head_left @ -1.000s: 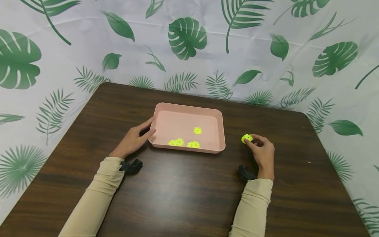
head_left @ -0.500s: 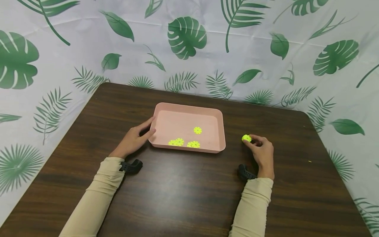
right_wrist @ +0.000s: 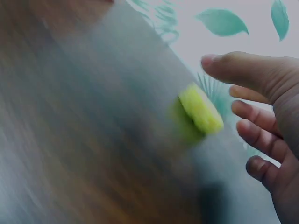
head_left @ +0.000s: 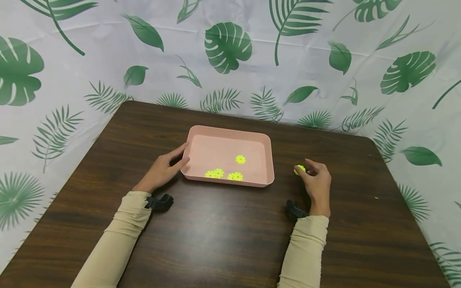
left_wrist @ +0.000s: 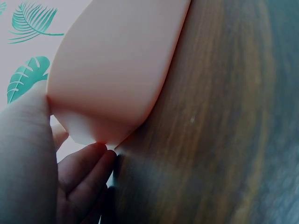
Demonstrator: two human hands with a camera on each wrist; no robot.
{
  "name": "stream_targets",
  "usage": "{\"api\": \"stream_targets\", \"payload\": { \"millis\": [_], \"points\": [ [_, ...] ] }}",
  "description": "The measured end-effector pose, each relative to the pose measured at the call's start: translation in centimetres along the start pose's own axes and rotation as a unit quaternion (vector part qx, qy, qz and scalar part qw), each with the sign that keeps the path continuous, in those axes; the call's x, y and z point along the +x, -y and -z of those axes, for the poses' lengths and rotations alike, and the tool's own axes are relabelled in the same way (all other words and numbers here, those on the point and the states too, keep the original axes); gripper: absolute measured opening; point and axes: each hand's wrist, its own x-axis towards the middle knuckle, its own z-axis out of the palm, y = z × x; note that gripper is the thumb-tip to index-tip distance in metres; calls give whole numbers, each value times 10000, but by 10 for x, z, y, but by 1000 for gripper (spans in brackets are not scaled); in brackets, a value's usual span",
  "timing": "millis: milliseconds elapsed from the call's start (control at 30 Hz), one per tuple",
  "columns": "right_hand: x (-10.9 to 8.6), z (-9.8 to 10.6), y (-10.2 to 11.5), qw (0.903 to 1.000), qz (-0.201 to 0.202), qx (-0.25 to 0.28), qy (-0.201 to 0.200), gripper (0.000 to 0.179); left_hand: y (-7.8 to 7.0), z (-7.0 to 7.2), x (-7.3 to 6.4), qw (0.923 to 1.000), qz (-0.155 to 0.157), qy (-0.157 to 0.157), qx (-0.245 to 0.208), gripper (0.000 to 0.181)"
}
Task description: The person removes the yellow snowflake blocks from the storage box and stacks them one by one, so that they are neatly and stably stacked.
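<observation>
A pink tray [head_left: 230,154] lies on the table, and several neon-yellow notched snowflake discs [head_left: 240,159] are inside it. My left hand [head_left: 162,170] holds its left end, thumb over the rim and fingers against the outer wall; the left wrist view shows the fingertips [left_wrist: 100,149] under the tray's corner. To the right of the tray, a thick yellow piece, like notched discs put together [right_wrist: 201,109], stands on the table. My right hand [head_left: 317,182] is just beside it, thumb and fingers spread and apart from it in the right wrist view.
The dark wooden table [head_left: 216,232] reaches back to a white leaf-print cloth [head_left: 227,80]. A tiny yellowish speck [head_left: 376,198] lies at the right. Black wrist mounts [head_left: 160,202] sit on both wrists.
My right hand has let go of the yellow piece: its fingers have spread, and the hand has shifted slightly. The left hand and the tray stay where they were.
</observation>
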Motion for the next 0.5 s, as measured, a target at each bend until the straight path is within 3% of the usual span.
{"api": "stream_targets", "payload": {
  "millis": [133, 300, 500],
  "points": [
    [3, -16, 25, 9984, 465, 311, -67, 44, 1, 1, 0, 10000, -19, 6, 14, 65],
    [3, -47, 66, 9908, 1126, 738, 163, 38, 2, 1, -1, 10000, -61, -5, 18, 65],
    [-4, -83, 103, 9786, 1591, 622, 1147, 38, 0, 0, 0, 9999, -112, -32, -37, 65]
  ]
}}
